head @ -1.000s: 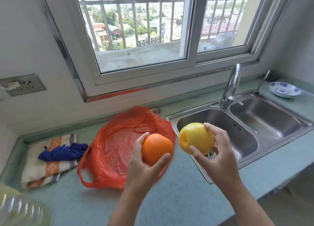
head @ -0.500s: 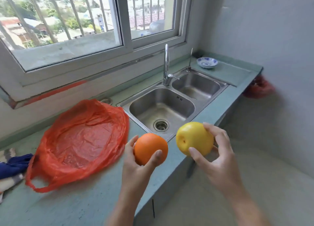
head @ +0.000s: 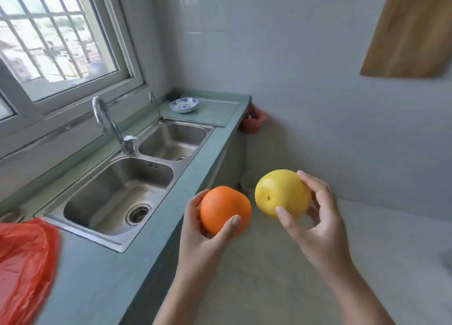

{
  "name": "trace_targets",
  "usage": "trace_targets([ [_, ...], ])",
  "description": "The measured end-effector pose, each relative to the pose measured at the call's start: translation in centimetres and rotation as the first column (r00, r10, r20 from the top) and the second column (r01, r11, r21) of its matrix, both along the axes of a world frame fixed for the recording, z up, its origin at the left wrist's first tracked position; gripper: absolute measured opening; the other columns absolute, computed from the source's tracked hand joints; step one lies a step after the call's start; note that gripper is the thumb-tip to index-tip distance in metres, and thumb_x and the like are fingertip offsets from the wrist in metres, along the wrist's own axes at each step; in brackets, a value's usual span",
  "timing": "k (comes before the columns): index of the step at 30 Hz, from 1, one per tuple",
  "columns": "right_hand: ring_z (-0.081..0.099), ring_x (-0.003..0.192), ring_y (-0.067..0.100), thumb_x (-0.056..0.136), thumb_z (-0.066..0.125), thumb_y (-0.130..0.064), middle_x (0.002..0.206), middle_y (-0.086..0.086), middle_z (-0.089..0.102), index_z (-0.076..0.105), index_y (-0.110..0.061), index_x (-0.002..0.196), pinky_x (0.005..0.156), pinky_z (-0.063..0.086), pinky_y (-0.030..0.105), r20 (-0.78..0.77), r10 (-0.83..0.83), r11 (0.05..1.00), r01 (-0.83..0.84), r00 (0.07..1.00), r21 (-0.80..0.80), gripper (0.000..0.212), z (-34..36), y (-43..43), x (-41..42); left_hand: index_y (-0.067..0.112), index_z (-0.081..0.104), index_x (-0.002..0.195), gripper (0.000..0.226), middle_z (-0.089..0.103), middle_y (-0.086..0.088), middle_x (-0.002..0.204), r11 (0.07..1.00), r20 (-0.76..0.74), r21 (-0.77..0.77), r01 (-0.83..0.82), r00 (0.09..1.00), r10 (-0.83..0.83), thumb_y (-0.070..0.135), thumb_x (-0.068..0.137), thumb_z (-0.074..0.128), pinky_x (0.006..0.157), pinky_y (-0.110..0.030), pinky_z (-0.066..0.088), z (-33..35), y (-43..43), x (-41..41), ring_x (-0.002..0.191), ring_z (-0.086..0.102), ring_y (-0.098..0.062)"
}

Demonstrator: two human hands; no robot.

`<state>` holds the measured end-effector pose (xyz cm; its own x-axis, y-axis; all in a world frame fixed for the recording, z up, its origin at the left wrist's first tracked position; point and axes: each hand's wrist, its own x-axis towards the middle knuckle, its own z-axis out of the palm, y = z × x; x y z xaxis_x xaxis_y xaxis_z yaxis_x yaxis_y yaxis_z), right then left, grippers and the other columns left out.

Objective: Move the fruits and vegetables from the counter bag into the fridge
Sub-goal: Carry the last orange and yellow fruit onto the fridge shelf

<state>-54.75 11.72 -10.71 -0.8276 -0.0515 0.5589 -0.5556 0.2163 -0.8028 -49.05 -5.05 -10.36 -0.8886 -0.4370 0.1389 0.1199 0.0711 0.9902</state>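
Fingers of the left hand wrap an orange and those of the right hand pinch a yellow pear, both off the bench; judged firm, smooth, bruisable fruit, best cupped around the widest part.

We see two bare forearms reaching in from the lower edge, no sleeves, no watch, no rings or bands. Our left hand and right hand are ungloved, with slim fingers and short, plain, unpainted nails. Both wrists are uncovered, and nothing worn shows anywhere on either arm.
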Motion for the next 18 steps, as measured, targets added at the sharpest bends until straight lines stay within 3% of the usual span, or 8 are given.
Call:
trace_targets([
  [3, 0.05, 0.118, 0.016, 0.067, 0.068, -0.052, 0.123, -0.018, 0.049, 0.046, -0.048, 0.12, 0.087, 0.047, 0.027, 0.025, -0.052, 0.995, 0.054, 0.998, -0.083, 0.058, 0.9, 5.8, -2.1, 0.033, 0.049, 0.111, 0.075, 0.056, 0.01, 0.108, 0.996, -0.015, -0.025, 0.085, 0.996, -0.086, 0.055, 0.042, 0.068, 0.059, -0.008, 0.046, 0.8, 5.7, -3.3, 0.081, 0.061, 0.006],
  [8, 0.051, 0.116, 0.018, 0.07, 0.064, -0.06, 0.122, -0.013, 0.048, 0.046, -0.033, 0.125, 0.086, 0.048, 0.034, -0.046, -0.215, 0.974, 0.211, 0.976, -0.08, 0.063, 2.0, 16.2, -5.3, 0.031, 0.05, 0.113, 0.075, 0.056, 0.011, 0.108, 0.971, -0.072, -0.068, 0.231, 0.969, -0.236, 0.054, 0.044, 0.068, 0.06, -0.009, 0.046, 2.1, 15.7, -9.3, 0.082, 0.061, 0.006],
  [18, 0.051, 0.116, 0.02, 0.066, 0.062, -0.068, 0.122, -0.015, 0.048, 0.046, -0.045, 0.121, 0.085, 0.049, 0.035, 0.021, -0.557, 0.824, 0.556, 0.83, -0.111, 0.062, 0.3, 33.2, -6.2, 0.034, 0.05, 0.112, 0.073, 0.057, 0.01, 0.11, 0.82, -0.07, -0.058, 0.57, 0.817, -0.573, 0.053, 0.045, 0.069, 0.061, -0.011, 0.047, 1.3, 33.3, -16.6, 0.084, 0.061, 0.003],
])
